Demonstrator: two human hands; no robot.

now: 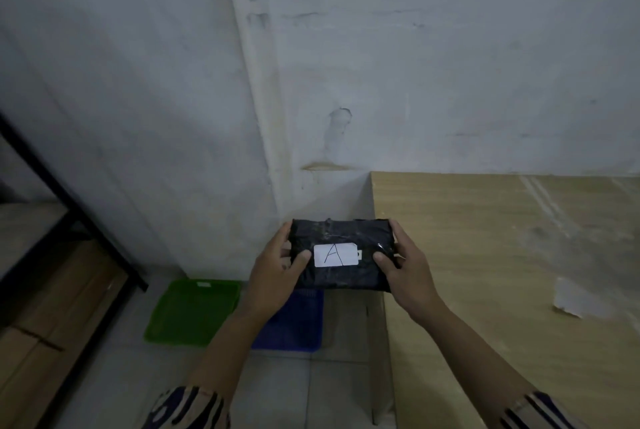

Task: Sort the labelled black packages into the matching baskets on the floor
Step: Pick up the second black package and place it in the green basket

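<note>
A black wrapped package (341, 239) with a white label reading "A" is held level in the air, past the table's left edge. My left hand (277, 272) grips its left end and my right hand (407, 272) grips its right end, thumbs on top. Below on the floor lie a green basket (188, 314) with a small white label on its far rim, and a blue basket (298, 328) to its right, partly hidden by my left forearm. The blue basket's label is not visible.
A wooden table (502, 272) fills the right side, with a torn white patch on its surface. A black metal frame (69, 206) and wooden boards stand at the left. A white wall is straight ahead. Tiled floor lies between.
</note>
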